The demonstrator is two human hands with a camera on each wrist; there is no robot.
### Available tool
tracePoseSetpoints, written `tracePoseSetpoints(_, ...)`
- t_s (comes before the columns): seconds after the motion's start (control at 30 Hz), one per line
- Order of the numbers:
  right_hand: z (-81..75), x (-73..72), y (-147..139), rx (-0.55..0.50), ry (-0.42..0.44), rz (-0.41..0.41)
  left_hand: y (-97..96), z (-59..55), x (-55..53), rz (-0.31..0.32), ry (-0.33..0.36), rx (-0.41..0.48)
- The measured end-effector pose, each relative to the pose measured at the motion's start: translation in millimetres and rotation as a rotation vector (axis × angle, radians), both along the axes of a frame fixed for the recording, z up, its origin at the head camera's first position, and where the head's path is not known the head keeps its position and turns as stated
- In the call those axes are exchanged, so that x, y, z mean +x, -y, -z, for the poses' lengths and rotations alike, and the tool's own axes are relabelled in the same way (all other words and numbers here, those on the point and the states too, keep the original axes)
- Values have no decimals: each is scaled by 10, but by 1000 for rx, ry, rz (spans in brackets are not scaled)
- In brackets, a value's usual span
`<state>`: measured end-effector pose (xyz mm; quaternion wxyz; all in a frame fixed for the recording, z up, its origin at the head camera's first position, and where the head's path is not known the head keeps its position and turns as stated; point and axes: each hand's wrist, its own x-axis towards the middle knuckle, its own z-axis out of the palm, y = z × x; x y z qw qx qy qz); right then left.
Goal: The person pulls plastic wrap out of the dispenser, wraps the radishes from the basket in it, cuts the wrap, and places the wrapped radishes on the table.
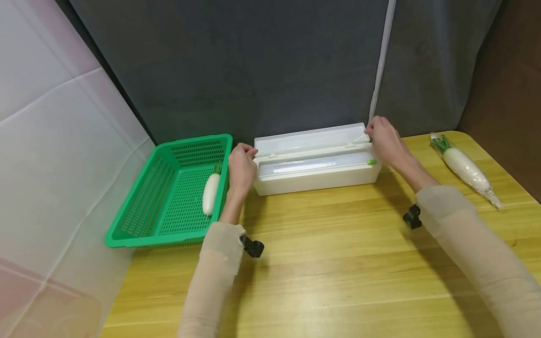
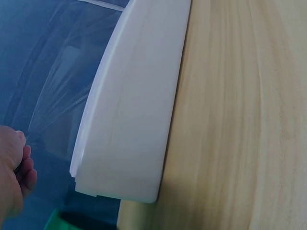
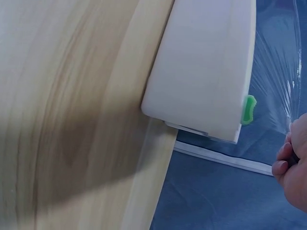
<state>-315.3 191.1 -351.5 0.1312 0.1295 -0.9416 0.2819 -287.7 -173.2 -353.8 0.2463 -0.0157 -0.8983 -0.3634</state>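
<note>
A white plastic-wrap dispenser box [image 1: 319, 182] stands at the back of the table with its lid [image 1: 310, 139] raised. My left hand [image 1: 242, 168] is at the box's left end and pinches one corner of clear plastic film [image 2: 60, 86]. At the right end, my right hand [image 1: 385, 141] pinches the other corner, where the film [image 3: 283, 76] gathers into creases in the right wrist view. Between the hands the film is stretched above the box, hard to make out in the head view. A green slider [image 1: 372, 162] sits at the box's right front edge.
On the left stands a green plastic basket [image 1: 111, 237] with an unwrapped white radish [image 1: 210, 195] inside. A radish wrapped in film [image 1: 467, 169] lies on the wooden table [image 1: 321, 272] at right. A dark curtain [image 1: 236, 65] hangs directly behind the box.
</note>
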Motion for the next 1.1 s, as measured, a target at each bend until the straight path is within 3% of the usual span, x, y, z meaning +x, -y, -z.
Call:
tracePoseSetpoints(0.2, -75, 10, 10, -7, -14, 11, 3, -74, 5, 17, -56, -6)
tracePoseSetpoints(0.47, -181, 76, 10, -22, -104, 4, -7, -191, 17, 27, -120, -11)
tracePoseSetpoints(0.67, -262, 100, 11, -55, -109, 28, -17, -294, 11, 35, -153, -19)
tracePoseSetpoints(0.9, -342, 94, 16, -32, -201, 24, -26, -425, 17, 44, -189, -14)
tracePoseSetpoints(1.1, -447, 105, 31, -40, -177, 40, -29, -541, 38, 36, -189, -6)
